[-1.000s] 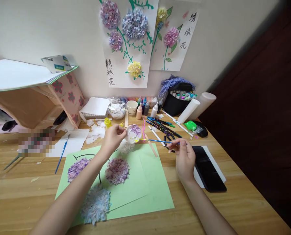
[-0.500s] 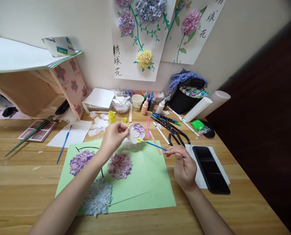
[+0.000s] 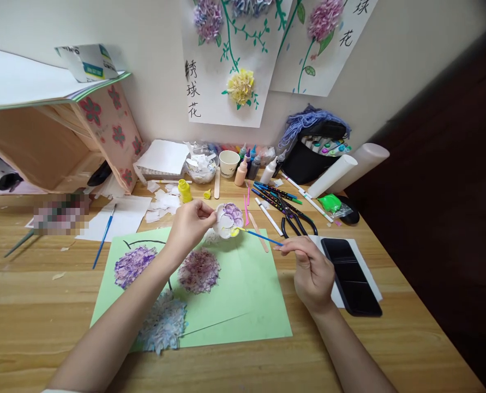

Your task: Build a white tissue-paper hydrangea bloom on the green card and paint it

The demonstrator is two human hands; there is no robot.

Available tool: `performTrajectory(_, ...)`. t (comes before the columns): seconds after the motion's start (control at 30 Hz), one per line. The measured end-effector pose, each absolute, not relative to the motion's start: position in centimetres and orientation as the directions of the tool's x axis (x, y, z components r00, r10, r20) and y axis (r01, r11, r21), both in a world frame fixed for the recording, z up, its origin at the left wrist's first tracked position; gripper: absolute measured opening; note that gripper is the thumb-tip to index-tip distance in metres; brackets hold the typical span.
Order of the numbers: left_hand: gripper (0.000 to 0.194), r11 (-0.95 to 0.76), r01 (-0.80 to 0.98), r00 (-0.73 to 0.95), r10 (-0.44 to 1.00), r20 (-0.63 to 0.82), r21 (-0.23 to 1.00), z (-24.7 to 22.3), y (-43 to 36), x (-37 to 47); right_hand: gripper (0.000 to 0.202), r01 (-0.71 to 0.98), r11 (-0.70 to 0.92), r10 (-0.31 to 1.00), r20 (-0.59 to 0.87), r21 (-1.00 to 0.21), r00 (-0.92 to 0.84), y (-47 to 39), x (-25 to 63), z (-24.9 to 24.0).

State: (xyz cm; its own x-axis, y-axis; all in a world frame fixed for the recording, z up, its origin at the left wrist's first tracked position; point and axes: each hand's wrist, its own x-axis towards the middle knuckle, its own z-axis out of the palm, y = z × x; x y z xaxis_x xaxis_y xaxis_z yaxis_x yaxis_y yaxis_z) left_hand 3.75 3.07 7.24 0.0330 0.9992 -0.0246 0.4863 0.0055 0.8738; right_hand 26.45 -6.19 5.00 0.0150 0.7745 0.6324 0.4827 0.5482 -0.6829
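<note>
My left hand [image 3: 193,221] pinches the edge of a small white paint palette [image 3: 227,220] with purple smears and a yellow patch in its wells. Between the fingers of my right hand [image 3: 310,267] is a blue paintbrush [image 3: 263,237]; its yellow-coated tip is at the palette's yellow well. Under both hands lies a green paper sheet [image 3: 251,305]. On it sit a purple paper flower [image 3: 134,266], a mauve paper flower [image 3: 199,270] and a pale blue paper flower [image 3: 163,323]. A white flower [image 3: 212,236] is partly hidden behind the palette.
An uncapped yellow paint bottle [image 3: 184,191] stands behind my left hand. Black-handled scissors [image 3: 295,221] and pens lie beyond my right hand. A phone [image 3: 351,277] rests on white paper at the right. Another brush [image 3: 104,236] lies at the left, near a pink box [image 3: 107,136].
The brush tip has shifted slightly at the yellow well, and my right hand has moved a little right and down. The whole view has tilted slightly downward.
</note>
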Motion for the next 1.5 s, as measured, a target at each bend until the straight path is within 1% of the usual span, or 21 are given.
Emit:
performTrajectory(0.1,0.011,0.018,0.502,0.029,0.999,-0.038,0.864,7.3,3.0,3.8,0.023,0.451,0.559,0.789,0.613,-0.696,-0.030,-6.2,26.5,5.1)
performTrajectory(0.23,0.011,0.024,0.508,0.036,0.998,-0.049,0.861,7.3,3.0,3.9,0.023,0.459,0.548,0.783,0.622,-0.699,0.012,-6.3,26.6,5.0)
performTrajectory(0.3,0.011,0.018,0.500,0.045,0.998,-0.047,0.866,7.2,3.0,3.9,0.022,0.457,0.557,0.784,0.620,-0.694,-0.015,-6.3,26.6,5.0)
performTrajectory(0.37,0.011,0.014,0.500,0.053,0.998,-0.047,0.866,7.0,3.0,4.0,0.022,0.432,0.552,0.801,0.597,-0.713,-0.039,-6.3,26.6,4.9)
performTrajectory(0.5,0.012,0.002,0.483,0.076,0.996,-0.045,0.876,6.7,3.0,4.0,0.024,0.442,0.513,0.808,0.587,-0.736,0.039,-6.3,26.6,4.8)
performTrajectory(0.63,0.012,-0.007,0.476,0.086,0.996,-0.039,0.879,6.4,3.0,4.0,0.023,0.406,0.516,0.827,0.562,-0.754,-0.005,-6.3,26.6,4.8)
performTrajectory(0.7,0.012,-0.014,0.485,0.092,0.995,-0.036,0.874,6.2,3.1,4.0,0.024,0.405,0.496,0.832,0.554,-0.769,0.034,-6.3,26.6,4.9)
performTrajectory(0.77,0.012,-0.022,0.493,0.101,0.994,-0.033,0.870,6.1,3.1,4.1,0.024,0.425,0.488,0.818,0.569,-0.762,0.081,-6.3,26.7,4.9)
performTrajectory(0.9,0.011,-0.025,0.500,0.109,0.993,-0.035,0.866,6.0,3.1,4.1,0.024,0.412,0.499,0.831,0.556,-0.762,0.023,-6.2,26.7,4.9)
performTrajectory(1.03,0.011,-0.021,0.501,0.107,0.994,-0.037,0.865,6.3,3.0,4.1,0.024,0.439,0.493,0.811,0.579,-0.751,0.080,-6.1,26.8,4.8)
performTrajectory(1.13,0.011,-0.020,0.504,0.103,0.994,-0.037,0.863,6.5,3.0,4.1,0.023,0.431,0.505,0.822,0.569,-0.748,0.024,-6.1,26.9,4.8)
performTrajectory(1.2,0.011,-0.018,0.511,0.105,0.994,-0.042,0.859,6.6,3.0,4.2,0.024,0.429,0.502,0.826,0.563,-0.751,0.019,-6.1,26.9,4.9)
performTrajectory(1.3,0.012,-0.025,0.529,0.115,0.992,-0.042,0.848,6.7,2.9,4.1,0.025,0.467,0.522,0.793,0.608,-0.713,0.043,-6.0,26.9,4.9)
performTrajectory(1.4,0.013,-0.033,0.541,0.124,0.991,-0.041,0.841,6.7,2.7,4.1,0.022,0.482,0.565,0.764,0.645,-0.669,-0.001,-6.0,26.9,4.9)
performTrajectory(1.5,0.011,-0.022,0.550,0.120,0.991,-0.053,0.835,6.7,2.6,4.2,0.022,0.439,0.554,0.788,0.616,-0.707,-0.003,-6.1,26.9,4.9)
